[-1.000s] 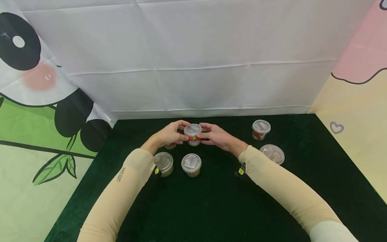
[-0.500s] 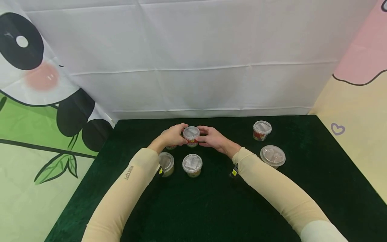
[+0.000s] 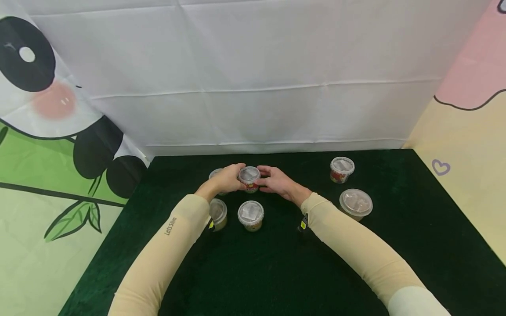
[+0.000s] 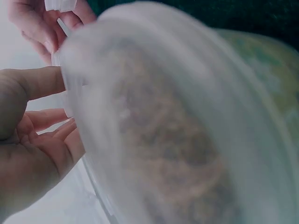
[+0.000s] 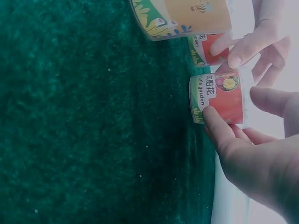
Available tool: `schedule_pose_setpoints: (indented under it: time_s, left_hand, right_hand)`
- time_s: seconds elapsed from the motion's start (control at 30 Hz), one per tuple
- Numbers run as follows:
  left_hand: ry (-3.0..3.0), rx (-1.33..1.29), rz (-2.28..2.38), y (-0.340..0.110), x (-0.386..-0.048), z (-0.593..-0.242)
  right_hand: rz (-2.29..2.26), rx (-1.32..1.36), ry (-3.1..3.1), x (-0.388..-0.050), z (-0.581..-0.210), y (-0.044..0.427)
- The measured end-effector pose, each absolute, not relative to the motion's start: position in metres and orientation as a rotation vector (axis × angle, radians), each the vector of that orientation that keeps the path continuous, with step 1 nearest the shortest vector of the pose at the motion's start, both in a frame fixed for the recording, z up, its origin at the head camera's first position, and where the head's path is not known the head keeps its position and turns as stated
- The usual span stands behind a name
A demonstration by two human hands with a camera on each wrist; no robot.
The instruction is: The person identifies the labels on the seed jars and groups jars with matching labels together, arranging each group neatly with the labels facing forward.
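A small lidded plastic cup with a red flower label (image 3: pixel 250 174) stands upright on the dark green cloth at the back, between both hands. My left hand (image 3: pixel 228 178) holds it from the left, fingers at its lid and side. From the right, my right hand (image 3: pixel 280 181) holds it, fingers bent round its side. In the right wrist view, the red cup (image 5: pixel 229 105) meets the fingers of that hand (image 5: pixel 257 154). Just left of it, a second red-labelled cup (image 3: pixel 215 173) is partly hidden behind my left hand. A clear lid (image 4: pixel 163 116) over brown contents fills the left wrist view.
Nearer me stand two lidded cups, one by my left wrist (image 3: pixel 218 214) and one in the middle (image 3: pixel 251 215). To the right are a red-labelled cup (image 3: pixel 341 169) and a wider lidded tub (image 3: pixel 356 202) beside my right sleeve. A white cloth wall (image 3: pixel 253 109) rises behind the table.
Both hands have brought the red-labelled cup down onto the cloth and slightly left. My right forearm has shifted left, uncovering more of the wide tub.
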State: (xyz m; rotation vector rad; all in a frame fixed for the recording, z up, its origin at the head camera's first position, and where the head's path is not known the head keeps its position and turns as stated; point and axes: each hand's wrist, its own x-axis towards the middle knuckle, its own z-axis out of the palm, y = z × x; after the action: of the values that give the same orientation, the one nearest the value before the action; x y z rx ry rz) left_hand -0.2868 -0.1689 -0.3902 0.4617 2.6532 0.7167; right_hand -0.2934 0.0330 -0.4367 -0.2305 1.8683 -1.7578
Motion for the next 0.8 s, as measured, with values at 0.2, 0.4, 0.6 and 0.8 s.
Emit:
schedule_pose_setpoints:
  time_s: [0.2,0.4,0.6,0.8]
  left_hand:
    - [2.605,0.420,0.760,-0.1682,-0.2849,-0.3907]
    - [2.643,0.477,0.696,-0.1673,-0.2835,-0.3901]
    - [2.664,0.512,0.654,-0.1673,-0.2824,-0.3905]
    - [2.663,0.526,0.651,-0.1681,-0.2836,-0.3933]
  right_hand:
    - [-1.745,-0.238,1.865,-0.2924,-0.4377,0.0319]
    - [-1.746,-0.235,1.837,-0.2918,-0.4383,0.0312]
    - [-1.717,-0.235,1.867,-0.2914,-0.4390,0.0313]
    - [-1.715,-0.224,1.885,-0.2908,-0.4413,0.0339]
